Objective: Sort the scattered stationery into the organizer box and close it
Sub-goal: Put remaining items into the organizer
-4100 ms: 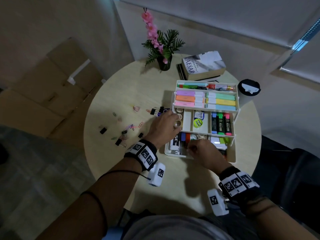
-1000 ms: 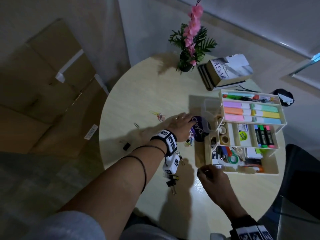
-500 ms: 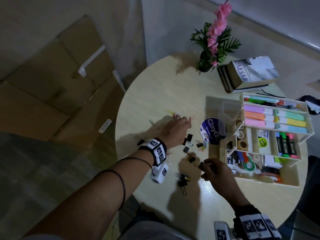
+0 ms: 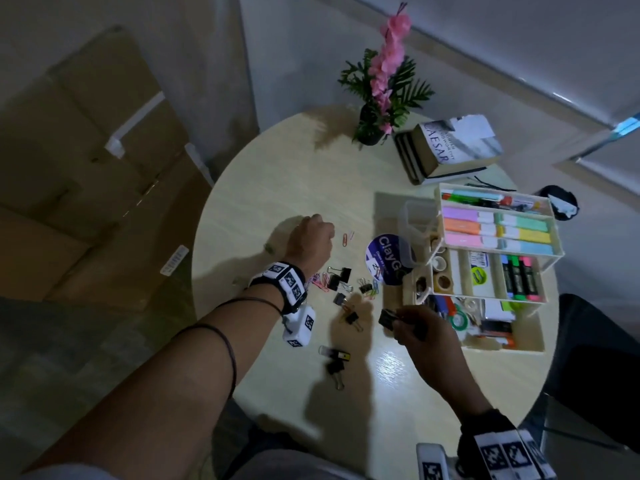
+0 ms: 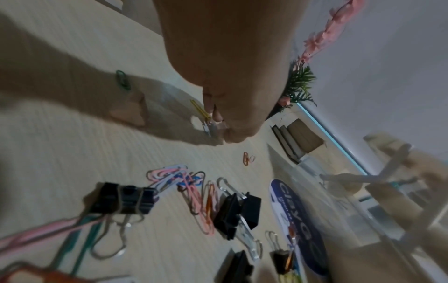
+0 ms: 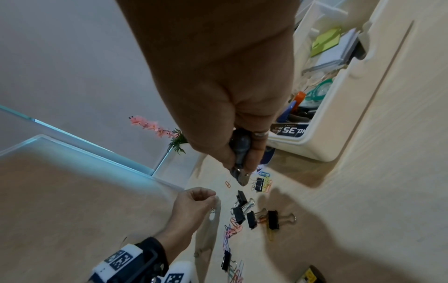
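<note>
The open white organizer box point(image 4: 535, 336) stands at the table's right, its tiers fanned out with highlighters and tape inside. My right hand point(image 4: 408, 323) hovers just left of the box and pinches a black binder clip point(image 4: 386, 318), which is also seen in the right wrist view point(image 6: 240, 153). My left hand point(image 4: 311, 237) is farther back on the table, fingers curled down and pinching a small paper clip point(image 5: 209, 127) against the tabletop. Several binder clips point(image 4: 341, 275) and coloured paper clips point(image 4: 320, 280) lie scattered between my hands.
A round blue lid point(image 4: 384, 258) and a clear tub point(image 4: 415, 220) sit left of the box. A potted pink flower point(image 4: 381, 109) and stacked books point(image 4: 450, 147) stand at the back. Two red paper clips point(image 4: 348, 239) lie beside my left hand.
My left hand left the blue lid, went left to the far paper clips and curled its fingers down. My right hand picked up a binder clip and drifted toward the box.
</note>
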Tool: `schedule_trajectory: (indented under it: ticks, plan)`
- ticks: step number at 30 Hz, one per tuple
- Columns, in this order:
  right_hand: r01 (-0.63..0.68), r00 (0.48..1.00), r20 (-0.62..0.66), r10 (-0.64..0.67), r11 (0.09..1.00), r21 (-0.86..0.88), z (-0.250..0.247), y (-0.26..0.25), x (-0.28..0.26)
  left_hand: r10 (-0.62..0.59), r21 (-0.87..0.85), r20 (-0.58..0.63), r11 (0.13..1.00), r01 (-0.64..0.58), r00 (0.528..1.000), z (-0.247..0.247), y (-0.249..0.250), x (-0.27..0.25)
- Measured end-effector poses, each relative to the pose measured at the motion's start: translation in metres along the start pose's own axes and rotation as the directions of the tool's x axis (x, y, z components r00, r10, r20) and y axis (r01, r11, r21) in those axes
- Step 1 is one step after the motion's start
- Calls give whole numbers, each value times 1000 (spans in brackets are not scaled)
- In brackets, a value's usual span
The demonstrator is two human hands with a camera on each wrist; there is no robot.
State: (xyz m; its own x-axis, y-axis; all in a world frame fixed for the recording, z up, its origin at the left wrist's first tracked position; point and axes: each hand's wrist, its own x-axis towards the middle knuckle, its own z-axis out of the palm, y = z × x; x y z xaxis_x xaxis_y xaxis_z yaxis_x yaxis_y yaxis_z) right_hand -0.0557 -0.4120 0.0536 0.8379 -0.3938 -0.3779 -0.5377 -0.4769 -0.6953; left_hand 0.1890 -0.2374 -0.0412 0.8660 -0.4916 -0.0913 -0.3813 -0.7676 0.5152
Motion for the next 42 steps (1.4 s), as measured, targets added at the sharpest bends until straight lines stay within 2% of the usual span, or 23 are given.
schedule_trajectory:
  ticks: [5, 8, 13, 15, 18, 26, 32, 37, 42]
  plan:
    - [15, 983, -182, -1, 997, 80, -25, 5, -4, 79, -252, -97, 962, -101, 992, -7, 24, -15]
    - [38, 948, -318, 8, 990, 138, -50, 16, -2, 124, -338, -136, 927, -164, 983, -12, 45, -28]
    - [72, 871, -481, 102, 942, 329, -101, 43, 5, 81, -443, -118, 888, -125, 990, -19, 91, -57]
    - [71, 848, -516, 121, 938, 338, -117, 58, 14, 77, -468, -106, 876, -118, 991, -21, 109, -69]
    - [81, 859, -507, 75, 957, 278, -133, 73, 30, 65, -477, -107, 872, -109, 992, -21, 133, -83]
    - [215, 889, -420, -180, 976, 36, -144, 96, 68, 36, -452, -50, 891, -55, 998, -10, 181, -110]
    - [267, 874, -416, -251, 963, -21, -142, 107, 86, 45, -440, -42, 896, -59, 998, -5, 209, -128]
    - [287, 885, -330, -328, 943, -166, -139, 113, 96, -10, -465, -37, 885, -8, 999, 1, 217, -142]
    - [286, 871, -339, -356, 928, -239, -143, 117, 103, -58, -472, -69, 881, 19, 996, 8, 229, -143]
